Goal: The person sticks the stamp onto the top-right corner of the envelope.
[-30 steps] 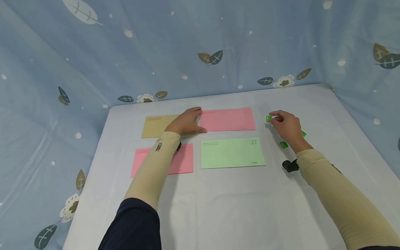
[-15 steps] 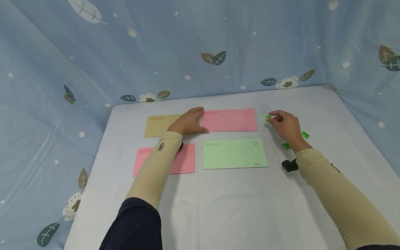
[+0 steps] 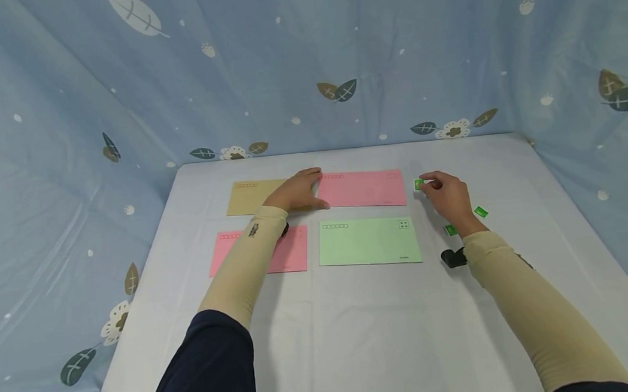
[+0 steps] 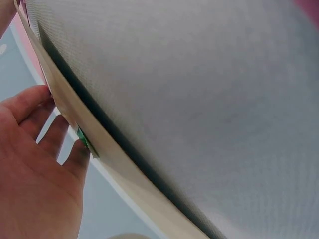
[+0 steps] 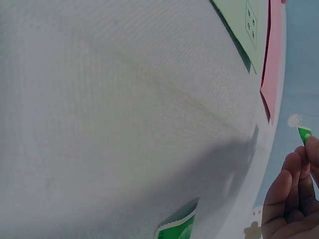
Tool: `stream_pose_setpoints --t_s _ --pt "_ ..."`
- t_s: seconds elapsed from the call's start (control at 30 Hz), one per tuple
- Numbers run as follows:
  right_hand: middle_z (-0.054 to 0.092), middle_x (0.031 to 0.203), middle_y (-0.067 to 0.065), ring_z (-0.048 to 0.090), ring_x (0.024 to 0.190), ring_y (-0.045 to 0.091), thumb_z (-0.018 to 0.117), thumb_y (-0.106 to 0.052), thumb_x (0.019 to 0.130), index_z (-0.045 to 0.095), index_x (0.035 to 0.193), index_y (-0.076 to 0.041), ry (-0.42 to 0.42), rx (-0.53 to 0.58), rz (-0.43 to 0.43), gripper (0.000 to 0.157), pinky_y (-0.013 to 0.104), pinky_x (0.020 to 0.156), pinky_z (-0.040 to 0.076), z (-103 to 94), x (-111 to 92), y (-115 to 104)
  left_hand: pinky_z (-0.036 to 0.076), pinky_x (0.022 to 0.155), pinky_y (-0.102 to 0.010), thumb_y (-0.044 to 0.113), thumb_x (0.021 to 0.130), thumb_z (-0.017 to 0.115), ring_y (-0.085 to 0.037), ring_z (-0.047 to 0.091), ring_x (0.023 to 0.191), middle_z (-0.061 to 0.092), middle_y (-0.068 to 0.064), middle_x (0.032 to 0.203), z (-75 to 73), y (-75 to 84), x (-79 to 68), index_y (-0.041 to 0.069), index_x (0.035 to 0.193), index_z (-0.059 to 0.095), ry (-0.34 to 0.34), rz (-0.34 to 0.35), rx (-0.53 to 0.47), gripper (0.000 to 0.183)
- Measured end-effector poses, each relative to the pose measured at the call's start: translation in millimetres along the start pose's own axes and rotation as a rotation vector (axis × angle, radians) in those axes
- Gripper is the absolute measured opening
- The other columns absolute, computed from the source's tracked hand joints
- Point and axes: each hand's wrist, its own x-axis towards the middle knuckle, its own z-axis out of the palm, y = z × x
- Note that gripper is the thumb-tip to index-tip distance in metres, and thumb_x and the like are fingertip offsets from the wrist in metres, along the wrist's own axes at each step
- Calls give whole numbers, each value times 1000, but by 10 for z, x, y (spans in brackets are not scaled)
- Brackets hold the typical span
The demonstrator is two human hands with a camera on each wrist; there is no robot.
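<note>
My right hand (image 3: 449, 198) pinches a small green stamp (image 3: 418, 185) between thumb and forefinger, just right of the upper pink envelope (image 3: 362, 189). In the right wrist view the stamp (image 5: 304, 135) pokes up past the fingertips. My left hand (image 3: 296, 192) rests with spread, extended fingers on the right part of the brown envelope (image 3: 246, 199), thumb and fingertips by the upper pink envelope's left edge. A green stamp (image 4: 83, 139) shows beside the left fingers on the brown envelope in the left wrist view. The hand hides it in the head view.
Nearer me lie a second pink envelope (image 3: 291, 257), partly under the left forearm, and a light green envelope (image 3: 369, 242). Two loose green stamps (image 3: 480, 211) lie around the right wrist. A blue patterned curtain (image 3: 284, 66) stands behind the white table (image 3: 376, 330).
My right hand, holding the stamp, has drifted slightly left, closer to the upper pink envelope. The left hand keeps its place on the brown envelope. The head view has shifted a little.
</note>
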Motion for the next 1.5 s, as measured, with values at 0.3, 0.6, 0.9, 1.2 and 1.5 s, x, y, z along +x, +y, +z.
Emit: stream_pose_setpoints --t_s 0.3,0.6,0.9,1.2,1.5 --pt "67 110 17 56 85 28 63 -24 103 66 133 -9 12 3 -28 34 34 64 46 6 -9 -48 20 125 -36 61 84 76 -20 15 155 22 -3 168 -28 16 -22 10 162 28 -4 4 -13 104" --pt "66 111 17 56 86 28 63 -26 103 66 134 -9 -5 8 -18 35 33 64 48 21 -7 -57 20 125 -37 58 85 77 -20 17 155 23 -3 168 -59 76 -72 10 161 30 3 4 -16 101" --pt "66 109 17 57 86 29 63 -23 102 66 132 -8 7 6 -37 34 34 65 47 39 -1 -74 20 125 -36 59 84 77 -19 16 155 23 -2 168 -48 52 -67 11 161 30 9 5 -17 102" --pt "66 105 17 57 83 28 63 -21 102 67 130 -7 17 10 -56 32 34 64 46 61 1 -100 20 125 -38 60 84 77 -20 15 155 22 -1 168 -48 56 -78 12 162 29 3 2 -25 103" --pt "67 102 17 58 82 28 63 -20 102 68 129 -6 22 10 -64 31 34 63 45 98 23 -138 20 125 -37 59 84 77 -20 17 155 24 -3 168 -42 44 -70 11 161 30 8 5 -22 102"
